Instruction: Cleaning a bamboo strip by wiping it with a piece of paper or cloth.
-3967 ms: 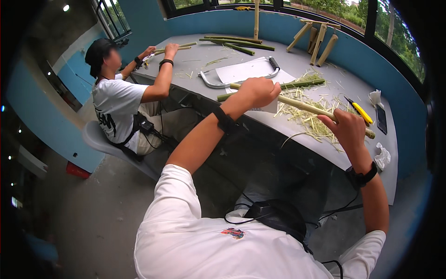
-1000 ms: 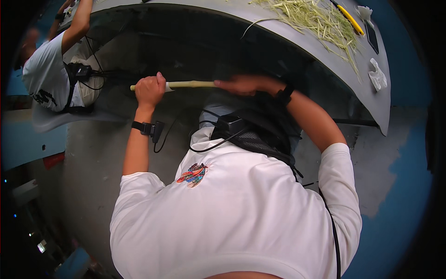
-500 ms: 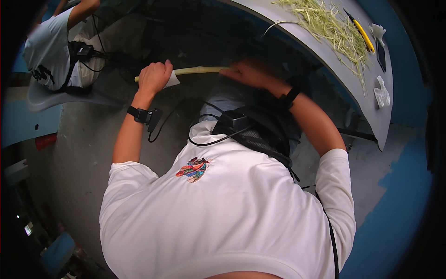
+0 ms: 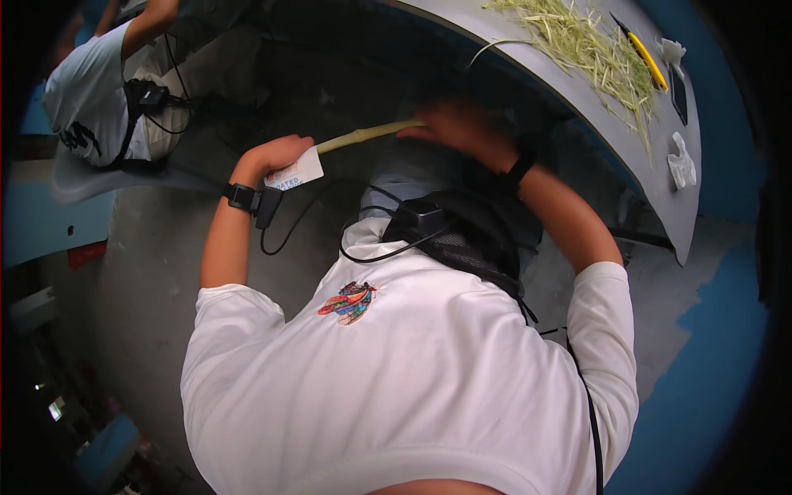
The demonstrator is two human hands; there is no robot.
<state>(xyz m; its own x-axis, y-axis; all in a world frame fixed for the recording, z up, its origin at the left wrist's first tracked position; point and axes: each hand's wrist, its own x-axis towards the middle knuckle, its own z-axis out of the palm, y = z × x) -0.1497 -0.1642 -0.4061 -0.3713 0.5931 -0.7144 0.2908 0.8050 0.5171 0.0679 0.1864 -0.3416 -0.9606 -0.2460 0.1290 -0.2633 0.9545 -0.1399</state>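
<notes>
While the left hand (image 4: 279, 153) is clamped around the pale stick (image 4: 363, 135) and white paper (image 4: 304, 172) above the lap (image 4: 389, 191), an uneven push from the right hand (image 4: 462, 129), its grip too blurred to tell, could twist it loose.

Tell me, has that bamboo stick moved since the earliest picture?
Yes: the bamboo stick, over the table then, is now off its near edge, nearer the person's lap.
</notes>
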